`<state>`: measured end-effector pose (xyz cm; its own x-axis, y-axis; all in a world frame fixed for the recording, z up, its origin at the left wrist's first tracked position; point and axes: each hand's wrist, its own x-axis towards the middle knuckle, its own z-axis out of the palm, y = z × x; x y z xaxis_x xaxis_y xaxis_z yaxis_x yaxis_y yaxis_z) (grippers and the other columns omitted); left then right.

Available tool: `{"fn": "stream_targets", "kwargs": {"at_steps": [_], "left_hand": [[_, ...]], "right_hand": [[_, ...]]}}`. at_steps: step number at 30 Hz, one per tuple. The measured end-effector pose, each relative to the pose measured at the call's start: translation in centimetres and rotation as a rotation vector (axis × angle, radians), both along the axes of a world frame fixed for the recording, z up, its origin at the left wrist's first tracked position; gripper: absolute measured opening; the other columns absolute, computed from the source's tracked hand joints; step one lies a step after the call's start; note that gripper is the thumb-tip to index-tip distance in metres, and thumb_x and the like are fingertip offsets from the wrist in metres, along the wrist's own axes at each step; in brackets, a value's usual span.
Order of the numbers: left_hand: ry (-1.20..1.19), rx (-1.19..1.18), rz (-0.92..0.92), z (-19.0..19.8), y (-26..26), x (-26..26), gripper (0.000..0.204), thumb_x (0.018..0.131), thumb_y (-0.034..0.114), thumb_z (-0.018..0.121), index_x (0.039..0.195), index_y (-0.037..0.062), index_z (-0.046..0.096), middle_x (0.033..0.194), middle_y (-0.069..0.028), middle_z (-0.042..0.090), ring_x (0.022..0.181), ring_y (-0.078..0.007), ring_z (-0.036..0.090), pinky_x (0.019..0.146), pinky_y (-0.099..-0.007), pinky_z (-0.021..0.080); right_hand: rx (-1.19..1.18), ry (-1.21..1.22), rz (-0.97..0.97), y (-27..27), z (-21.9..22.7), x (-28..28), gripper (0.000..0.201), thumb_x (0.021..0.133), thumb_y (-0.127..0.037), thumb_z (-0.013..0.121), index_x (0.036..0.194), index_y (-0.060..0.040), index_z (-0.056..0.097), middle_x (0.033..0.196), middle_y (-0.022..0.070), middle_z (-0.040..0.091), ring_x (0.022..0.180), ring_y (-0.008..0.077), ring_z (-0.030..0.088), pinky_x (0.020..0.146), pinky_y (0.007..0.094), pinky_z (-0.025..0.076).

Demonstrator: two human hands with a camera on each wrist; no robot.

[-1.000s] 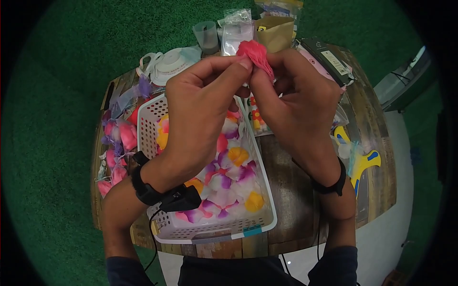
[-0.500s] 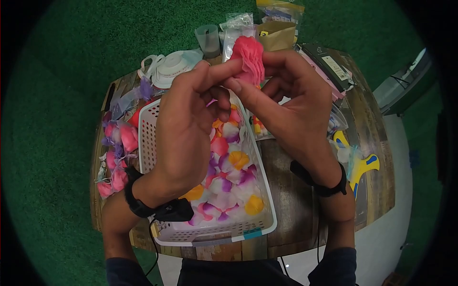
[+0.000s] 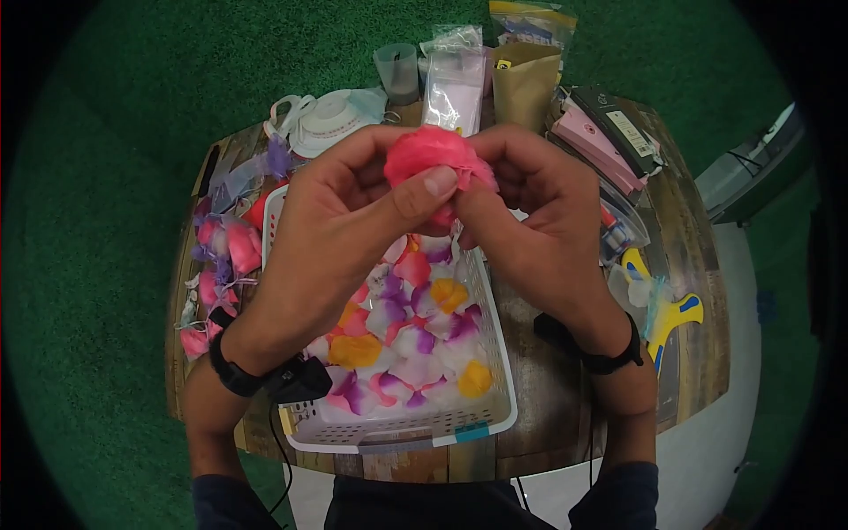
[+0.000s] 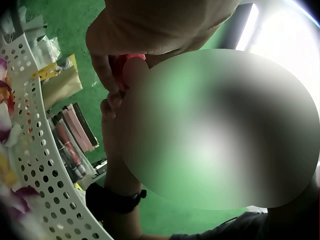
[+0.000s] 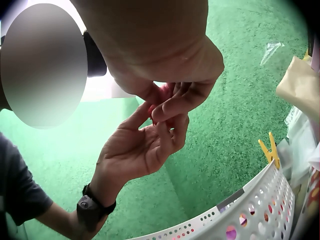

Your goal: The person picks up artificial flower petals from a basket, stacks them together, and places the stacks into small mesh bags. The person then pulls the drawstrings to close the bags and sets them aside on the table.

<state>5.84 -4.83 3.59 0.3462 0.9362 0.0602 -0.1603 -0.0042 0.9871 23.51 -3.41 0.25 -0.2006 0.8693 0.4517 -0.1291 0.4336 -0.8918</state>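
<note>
Both hands meet over the far end of a white perforated basket (image 3: 507,362). Between them is a bunched stack of deep pink fabric petals (image 3: 428,150). My left hand (image 3: 331,216) pinches the stack, its thumb lying across the front of the petals. The right hand (image 3: 548,216) grips the stack's right side between thumb and fingers. In the right wrist view, only a bit of the pink petals (image 5: 164,91) shows among the fingers. Loose white, purple, pink and orange petals (image 3: 415,344) cover the basket's bottom below.
Small pink and purple pouches (image 3: 240,246) lie left of the basket. A white ribbon roll (image 3: 325,122), a grey cup (image 3: 397,75), clear plastic packets (image 3: 453,88) and a brown paper pouch (image 3: 527,84) stand behind. To the right are boxes (image 3: 605,137) and a yellow-blue tool (image 3: 678,311).
The hands have come down and nearer the body with the pink petals. The stack has turned, its broad face now showing, and the left thumb has moved across its front.
</note>
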Motion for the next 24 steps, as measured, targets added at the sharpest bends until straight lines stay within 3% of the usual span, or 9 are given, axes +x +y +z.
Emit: {"fn": "stream_targets", "kwargs": {"at_steps": [4, 6, 7, 9, 15, 19, 24], "left_hand": [[0.047, 0.238, -0.010, -0.7, -0.7, -0.1, 0.047, 0.089, 0.009, 0.070, 0.129, -0.0029, 0.051, 0.119, -0.0129, 0.063, 0.107, -0.0169, 0.063, 0.090, -0.0296, 0.053], [0.081, 0.286, 0.073, -1.0, -0.8, -0.3, 0.042, 0.088, 0.003, 0.069, 0.126, -0.0043, 0.055, 0.115, -0.0126, 0.066, 0.105, -0.0168, 0.064, 0.090, -0.0297, 0.053], [0.080, 0.285, 0.079, -1.0, -0.7, -0.6, 0.042, 0.088, 0.003, 0.069, 0.126, -0.0043, 0.055, 0.115, -0.0126, 0.066, 0.105, -0.0168, 0.064, 0.090, -0.0297, 0.053], [0.150, 0.198, 0.158, -0.7, -0.4, -1.5, 0.033, 0.088, -0.001, 0.068, 0.120, -0.0061, 0.060, 0.107, -0.0119, 0.069, 0.095, -0.0132, 0.066, 0.083, -0.0253, 0.055], [0.110, 0.282, 0.152, -0.3, -0.6, -1.0, 0.035, 0.085, -0.001, 0.070, 0.118, -0.0055, 0.060, 0.109, -0.0139, 0.068, 0.097, -0.0164, 0.067, 0.086, -0.0292, 0.055], [0.090, 0.263, 0.169, -0.7, -0.6, -1.1, 0.036, 0.084, -0.001, 0.072, 0.118, -0.0054, 0.061, 0.109, -0.0141, 0.068, 0.098, -0.0163, 0.066, 0.086, -0.0293, 0.055], [0.059, 0.267, 0.183, -0.5, -0.4, -0.1, 0.044, 0.080, 0.003, 0.078, 0.119, -0.0062, 0.058, 0.106, -0.0123, 0.068, 0.097, -0.0146, 0.066, 0.088, -0.0277, 0.055]], "right_hand": [[0.058, -0.029, -0.051, 0.3, -0.4, -0.3, 0.012, 0.086, -0.004, 0.063, 0.095, 0.0040, 0.064, 0.076, 0.0007, 0.066, 0.066, 0.0009, 0.058, 0.055, 0.0172, 0.046], [-0.072, 0.115, 0.044, 0.0, 0.1, -0.6, 0.012, 0.085, -0.004, 0.064, 0.095, 0.0036, 0.065, 0.072, 0.0010, 0.066, 0.064, 0.0012, 0.059, 0.053, 0.0185, 0.046], [-0.072, 0.113, 0.050, -0.1, 0.1, -0.6, 0.012, 0.085, -0.004, 0.064, 0.095, 0.0036, 0.065, 0.072, 0.0010, 0.066, 0.064, 0.0012, 0.059, 0.053, 0.0185, 0.046], [-0.044, -0.022, 0.121, -0.2, 0.2, -0.1, 0.019, 0.090, 0.000, 0.059, 0.108, 0.0059, 0.061, 0.089, 0.0072, 0.068, 0.073, 0.0083, 0.065, 0.059, 0.0218, 0.054], [0.111, -0.247, -0.040, -0.3, -0.5, -0.3, 0.022, 0.089, 0.003, 0.059, 0.110, 0.0068, 0.060, 0.093, 0.0096, 0.069, 0.076, 0.0106, 0.067, 0.061, 0.0224, 0.057], [0.069, -0.253, -0.020, -0.5, -0.1, -0.2, 0.021, 0.089, 0.001, 0.059, 0.109, 0.0066, 0.060, 0.093, 0.0101, 0.069, 0.077, 0.0108, 0.067, 0.061, 0.0224, 0.057], [-0.065, -0.051, 0.068, -0.6, 0.4, 0.1, 0.017, 0.090, -0.002, 0.059, 0.105, 0.0054, 0.060, 0.088, 0.0091, 0.069, 0.067, 0.0091, 0.066, 0.054, 0.0203, 0.053]]}}
